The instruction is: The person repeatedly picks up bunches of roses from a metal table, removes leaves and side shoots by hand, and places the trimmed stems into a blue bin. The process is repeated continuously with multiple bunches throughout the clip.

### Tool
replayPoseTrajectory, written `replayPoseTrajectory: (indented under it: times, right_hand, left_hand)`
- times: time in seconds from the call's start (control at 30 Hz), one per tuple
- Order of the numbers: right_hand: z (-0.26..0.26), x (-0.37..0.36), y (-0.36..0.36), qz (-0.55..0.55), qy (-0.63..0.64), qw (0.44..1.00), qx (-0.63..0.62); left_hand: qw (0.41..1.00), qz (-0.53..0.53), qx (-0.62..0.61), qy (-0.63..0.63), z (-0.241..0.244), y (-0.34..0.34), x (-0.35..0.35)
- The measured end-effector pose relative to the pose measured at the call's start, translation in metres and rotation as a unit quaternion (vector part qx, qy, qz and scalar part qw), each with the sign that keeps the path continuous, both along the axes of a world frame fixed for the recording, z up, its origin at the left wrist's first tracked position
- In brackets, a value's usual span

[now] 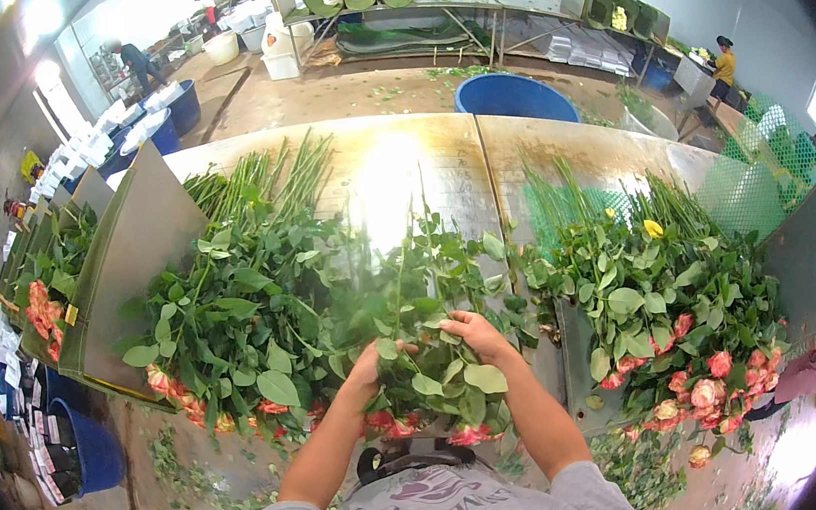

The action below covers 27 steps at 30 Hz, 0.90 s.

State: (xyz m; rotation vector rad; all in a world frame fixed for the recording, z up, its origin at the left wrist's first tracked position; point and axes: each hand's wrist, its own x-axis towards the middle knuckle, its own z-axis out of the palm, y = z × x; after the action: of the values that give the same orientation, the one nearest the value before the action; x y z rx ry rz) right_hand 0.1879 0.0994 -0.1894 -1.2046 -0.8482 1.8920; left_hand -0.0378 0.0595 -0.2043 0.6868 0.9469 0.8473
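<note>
Long-stemmed roses with pink and red blooms (468, 435) lie on a metal worktable (439, 130), their heads over the near edge and stems pointing away. My left hand (368, 365) is in the leaves at the left of this small group, its fingers partly hidden by foliage. At the group's right side my right hand (476, 334) touches a leafy stem with thumb and fingers; how firmly it grips is unclear. A large heap of leafy roses (256, 310) lies to the left. Another heap, with pink and cream blooms (707, 393), rests to the right.
An upright metal divider (143, 285) stands left of the large heap. Green plastic mesh (746, 178) borders the right side. A blue tub (515, 98) stands beyond the table, another blue tub (94, 446) at lower left. Fallen leaves litter the floor. Several people are farther off.
</note>
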Motion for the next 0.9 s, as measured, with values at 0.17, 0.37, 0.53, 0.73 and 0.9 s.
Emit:
replayPoseTrajectory:
  times: [0.17, 0.37, 0.53, 0.73, 0.9]
  right_hand:
    - [-0.012, 0.023, 0.0, -0.009, 0.076, 0.997, 0.028]
    - [-0.013, 0.021, -0.002, -0.082, 0.057, 0.995, 0.02]
    - [-0.07, 0.008, 0.003, -0.065, -0.195, 0.968, 0.145]
    - [-0.075, -0.017, -0.001, -0.07, -0.388, 0.888, 0.237]
    - [-0.072, -0.022, 0.003, -0.048, -0.446, 0.871, 0.201]
  left_hand:
    - [0.999, -0.029, -0.011, -0.04, 0.008, 0.006, 0.022]
    - [1.0, -0.001, -0.012, 0.014, 0.012, 0.002, 0.055]
    - [0.996, 0.045, -0.067, 0.043, -0.027, -0.001, 0.058]
    - [0.995, 0.041, -0.054, 0.068, -0.048, -0.002, 0.052]
    - [0.986, 0.03, -0.062, 0.15, -0.043, -0.003, 0.057]
